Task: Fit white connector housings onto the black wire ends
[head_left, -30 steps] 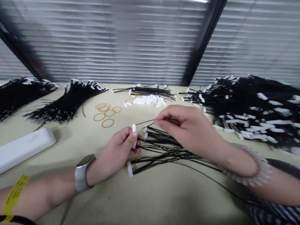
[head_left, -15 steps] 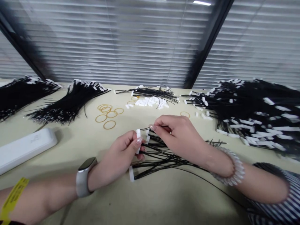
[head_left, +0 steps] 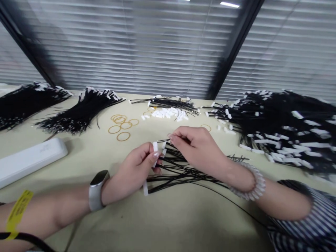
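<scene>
Between thumb and fingers, my left hand (head_left: pixel 138 164) grips a white connector housing (head_left: pixel 155 148) held upright. Just to its right, my right hand (head_left: pixel 195 141) pinches a thin black wire (head_left: pixel 163 140) near the housing's upper end; whether the wire tip is inside cannot be made out. Beneath both hands lie several black wires (head_left: pixel 181 176) with white connectors on their left ends, one connector (head_left: pixel 145 188) lying nearest me. My right fingers and palm hide part of these wires.
Rubber bands (head_left: pixel 123 136) lie left of centre, with loose white connectors (head_left: pixel 168 113) behind my hands. Bundles of black wires (head_left: pixel 81 112) lie at the left, and a large wire pile (head_left: pixel 283 119) at the right. A long white case (head_left: pixel 31 159) sits at the left edge.
The right fingertips with the wire have come slightly closer to the housing's top. The left hand keeps its grip. The whole view has shifted a little.
</scene>
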`<action>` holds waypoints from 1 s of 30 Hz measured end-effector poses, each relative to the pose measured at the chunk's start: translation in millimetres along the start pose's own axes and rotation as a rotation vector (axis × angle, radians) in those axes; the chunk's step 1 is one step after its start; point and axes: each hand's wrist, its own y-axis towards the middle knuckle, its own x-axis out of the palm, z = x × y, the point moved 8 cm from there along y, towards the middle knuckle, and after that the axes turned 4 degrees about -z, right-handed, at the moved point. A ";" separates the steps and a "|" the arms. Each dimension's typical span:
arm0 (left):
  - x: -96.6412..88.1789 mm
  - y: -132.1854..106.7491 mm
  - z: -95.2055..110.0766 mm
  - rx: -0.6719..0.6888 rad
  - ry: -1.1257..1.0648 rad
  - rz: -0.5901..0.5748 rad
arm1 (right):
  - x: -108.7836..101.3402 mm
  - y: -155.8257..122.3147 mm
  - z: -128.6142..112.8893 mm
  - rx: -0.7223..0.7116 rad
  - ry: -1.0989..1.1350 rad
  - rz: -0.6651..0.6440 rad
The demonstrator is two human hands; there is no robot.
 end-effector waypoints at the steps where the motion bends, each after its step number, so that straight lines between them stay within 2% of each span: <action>1: 0.5 -0.5 0.5 0.010 0.009 -0.004 | 0.4 -0.2 -1.3 -0.009 -0.006 -0.007; 5: 3.1 -1.5 3.4 0.041 0.020 -0.024 | -1.2 -0.8 -6.6 -0.040 -0.012 -0.022; 11: 1.4 -1.8 2.1 0.013 -0.009 0.015 | -7.8 -1.9 -9.0 -0.065 0.012 0.002; 15: 1.6 -2.0 2.1 0.031 -0.024 0.014 | -3.0 -1.3 -7.6 -0.058 0.036 -0.036; 21: 3.6 -3.0 3.6 0.024 0.010 -0.019 | 6.5 0.6 1.9 0.044 0.071 -0.100; 30: 5.8 -8.2 6.4 0.050 0.121 -0.050 | 20.5 -1.3 -2.9 -0.027 0.031 -0.136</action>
